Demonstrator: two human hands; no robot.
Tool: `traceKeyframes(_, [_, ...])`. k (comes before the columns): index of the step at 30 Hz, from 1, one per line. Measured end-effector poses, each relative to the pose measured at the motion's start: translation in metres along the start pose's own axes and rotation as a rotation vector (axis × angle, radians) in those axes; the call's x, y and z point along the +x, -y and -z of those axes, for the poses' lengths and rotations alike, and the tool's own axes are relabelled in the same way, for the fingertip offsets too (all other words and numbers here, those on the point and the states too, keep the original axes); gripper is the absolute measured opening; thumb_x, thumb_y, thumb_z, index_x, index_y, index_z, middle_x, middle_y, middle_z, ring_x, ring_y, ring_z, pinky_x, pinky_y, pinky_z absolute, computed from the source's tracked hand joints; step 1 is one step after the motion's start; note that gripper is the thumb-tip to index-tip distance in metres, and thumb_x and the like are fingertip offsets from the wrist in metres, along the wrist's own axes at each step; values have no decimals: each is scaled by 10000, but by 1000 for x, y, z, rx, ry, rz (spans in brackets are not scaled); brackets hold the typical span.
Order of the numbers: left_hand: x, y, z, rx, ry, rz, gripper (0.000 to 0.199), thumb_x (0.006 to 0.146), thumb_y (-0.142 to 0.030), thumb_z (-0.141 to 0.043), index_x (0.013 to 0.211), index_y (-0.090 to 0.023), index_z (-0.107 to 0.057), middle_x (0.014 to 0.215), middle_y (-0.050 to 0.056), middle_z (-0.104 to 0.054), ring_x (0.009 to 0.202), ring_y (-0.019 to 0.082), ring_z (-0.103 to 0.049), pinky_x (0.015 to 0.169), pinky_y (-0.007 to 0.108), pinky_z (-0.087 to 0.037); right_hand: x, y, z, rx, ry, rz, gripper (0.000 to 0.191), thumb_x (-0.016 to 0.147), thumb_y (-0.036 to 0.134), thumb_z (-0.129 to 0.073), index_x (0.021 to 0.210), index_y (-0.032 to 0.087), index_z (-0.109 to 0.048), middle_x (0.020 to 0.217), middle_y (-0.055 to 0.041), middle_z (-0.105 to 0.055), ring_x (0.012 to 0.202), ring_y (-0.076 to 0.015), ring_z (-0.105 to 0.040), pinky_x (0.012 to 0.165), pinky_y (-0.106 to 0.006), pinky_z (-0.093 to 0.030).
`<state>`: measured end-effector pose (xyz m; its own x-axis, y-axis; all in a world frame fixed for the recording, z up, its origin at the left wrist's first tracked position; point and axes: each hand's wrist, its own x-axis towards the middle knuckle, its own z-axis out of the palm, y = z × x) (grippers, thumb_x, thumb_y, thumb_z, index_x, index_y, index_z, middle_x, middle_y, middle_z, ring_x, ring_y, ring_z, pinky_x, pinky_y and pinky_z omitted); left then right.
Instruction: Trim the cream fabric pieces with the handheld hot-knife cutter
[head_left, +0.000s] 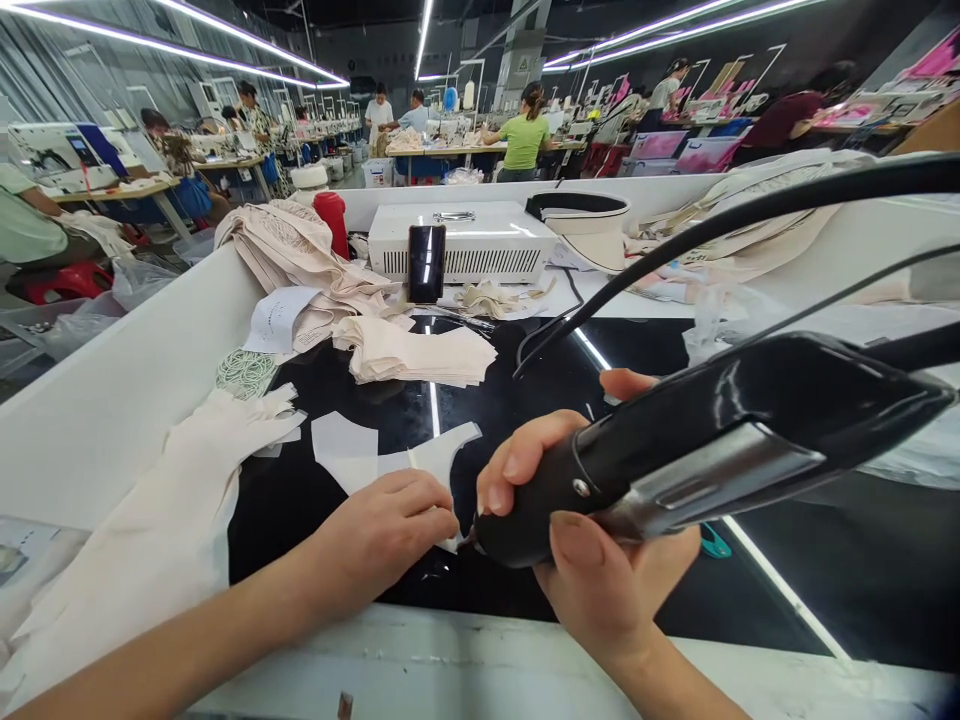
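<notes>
My right hand [600, 570] is wrapped round a black handheld tool [637, 450] with a metal lever and thick cable; its tip points down-left. The tip is close to the edge of a thin white fabric piece [442, 460] lying on the glossy black surface [510, 590]. On that same piece lies my left hand [397, 520], fingers pressed together near the tip; what they pinch is hidden. Left of it lies a white panel [346, 450]. A stack of cream pieces [420, 352] sits further back.
Cream fabric [172, 500] lies along the left side, beside green cord [246, 372]. At the back stand a white vented box [480, 240], a phone [426, 263] and a visor [589, 228]. The cable arcs across the right. People sit at machines beyond.
</notes>
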<state>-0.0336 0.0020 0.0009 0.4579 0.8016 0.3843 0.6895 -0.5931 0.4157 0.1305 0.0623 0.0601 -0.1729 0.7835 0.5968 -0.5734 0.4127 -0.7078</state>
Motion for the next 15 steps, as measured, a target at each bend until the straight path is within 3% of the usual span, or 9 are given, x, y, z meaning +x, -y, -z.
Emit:
traceKeyframes(3, [-2, 3, 0, -16, 51, -26, 212, 1081, -74, -467, 1064, -180, -650, 1036, 56, -688, 997, 191, -648, 928, 314, -545, 0, 0, 1, -7, 5, 6, 563, 884, 372, -833, 1340, 319, -507, 808, 24, -643, 535, -160, -582, 453, -317, -523])
traceKeyframes(7, [-9, 9, 2, -6, 79, -72, 249, 1080, -73, -470, 1210, -183, -652, 1141, 75, -705, 1080, 198, -655, 999, 339, -541, -1, 0, 2, -28, -5, -9, 573, 882, 388, -831, 1343, 330, -495, 800, 22, -641, 531, -168, -575, 452, -325, -515])
traceKeyframes(10, [-12, 11, 4, 19, 77, -109, 257, 1094, -98, -470, 1271, -172, -641, 1174, 88, -713, 1130, 206, -661, 1056, 361, -533, -1, 0, 2, -25, 0, -2, 571, 874, 382, -838, 1341, 336, -513, 804, 20, -635, 527, -169, -578, 446, -327, -520])
traceKeyframes(15, [-12, 11, 4, 82, 39, -151, 248, 1103, -123, -464, 1268, -151, -648, 1132, 95, -727, 1081, 198, -687, 1025, 352, -570, 0, 0, 1, -18, 1, -8, 529, 869, 371, -849, 1314, 348, -565, 801, 22, -637, 528, -164, -580, 445, -321, -527])
